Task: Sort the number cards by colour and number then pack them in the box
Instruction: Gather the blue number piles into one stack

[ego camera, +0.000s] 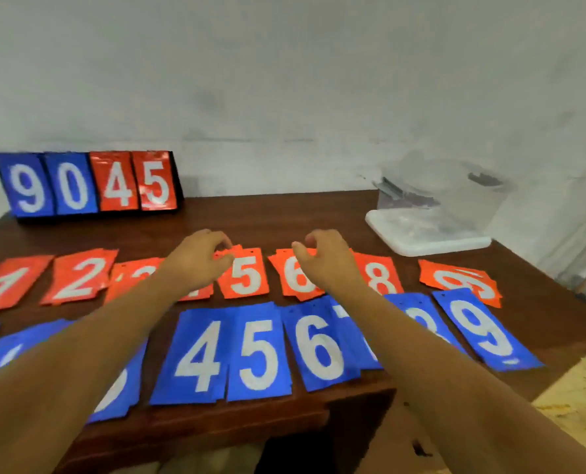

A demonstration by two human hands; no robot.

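The orange number cards (247, 275) are laid in a row across the far half of the table (284, 217). From left to right 1, 2 and part of 3 are shown, then 5, 6, 8 and 9; the cards between are hidden by the hands. The orange 9 (462, 280) is set askew, and several piles are fanned slightly. The blue number cards (259, 350) are set in a second row along the near edge. 4, 5, 6 and 9 are read plainly there, while 7 and 8 are partly covered by the right forearm and the cards further left by the left forearm.

The left hand (199, 258) is held over the orange row just left of the orange 5, with its fingers curled towards the thumb. The right hand (325, 258) is held over the top of the orange 6 (293, 275), curled in the same way. Whether a card is pinched by either hand cannot be told through the blur.

The clear box (445, 189) is placed at the far right corner of the table, well apart from both rows, on a white lid (424, 234). A flip scoreboard (86, 181) showing blue 9 0 and orange 4 5 is stood at the far left corner against the wall (284, 80).
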